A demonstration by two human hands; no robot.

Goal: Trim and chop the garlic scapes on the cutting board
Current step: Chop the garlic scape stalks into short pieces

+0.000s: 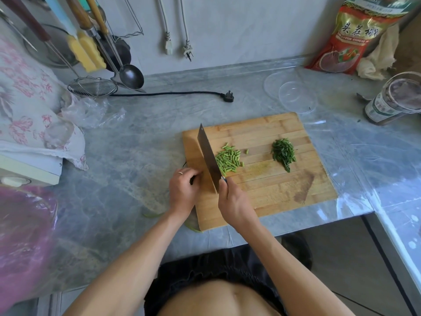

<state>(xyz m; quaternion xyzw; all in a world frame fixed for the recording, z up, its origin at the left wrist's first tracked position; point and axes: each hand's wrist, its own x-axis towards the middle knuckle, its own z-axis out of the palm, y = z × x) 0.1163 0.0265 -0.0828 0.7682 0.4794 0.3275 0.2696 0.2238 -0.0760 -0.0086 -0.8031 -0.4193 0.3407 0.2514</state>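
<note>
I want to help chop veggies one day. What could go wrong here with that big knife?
The left hand sits curled right beside the cleaver, so a slip could nick its fingers. The light green pieces lie loose against the blade and may scatter or roll off the cutting board. The board's near edge hangs close to the counter's edge, so hard chopping might shift it.

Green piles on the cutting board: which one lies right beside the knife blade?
The pale green pile of short stem pieces; the darker pile lies apart, further right.

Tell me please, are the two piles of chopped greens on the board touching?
No, the light green pile and the dark green pile lie apart.
</note>
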